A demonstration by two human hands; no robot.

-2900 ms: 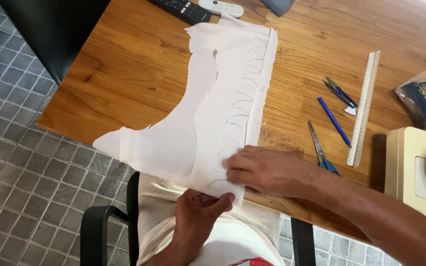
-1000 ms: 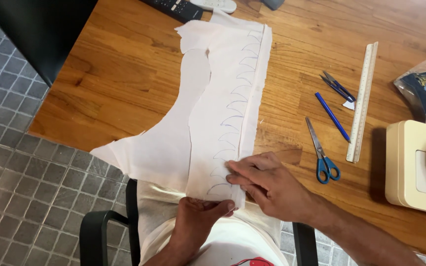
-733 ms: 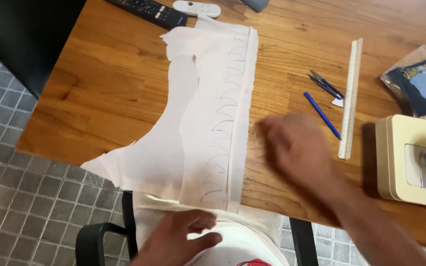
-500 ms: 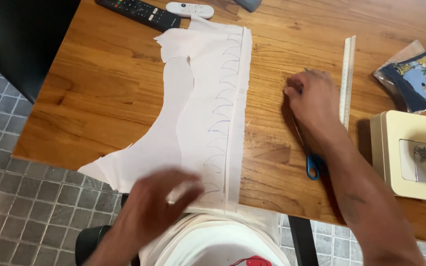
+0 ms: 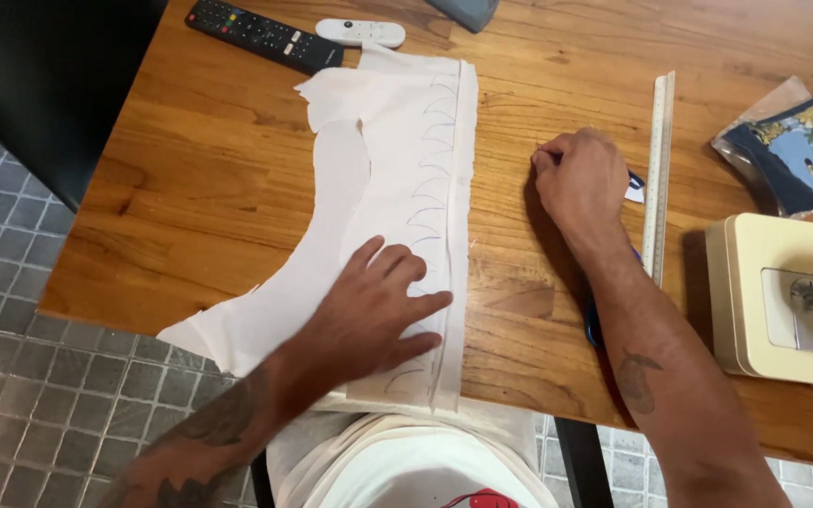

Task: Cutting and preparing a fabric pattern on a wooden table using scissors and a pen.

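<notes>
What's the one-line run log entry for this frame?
left hand: flat on white fabric piece | right hand: closed on pen tip by ruler | scissors: mostly hidden under forearm

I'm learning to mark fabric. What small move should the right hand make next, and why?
Probably close on a pen and lift it. The right hand rests over the blue pens beside the ruler, while the left hand lies flat on the white fabric with its drawn arcs.

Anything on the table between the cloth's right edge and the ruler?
Only the right hand, resting on the bare wood between the cloth and the ruler, partly covering some blue pens; head view.
</notes>
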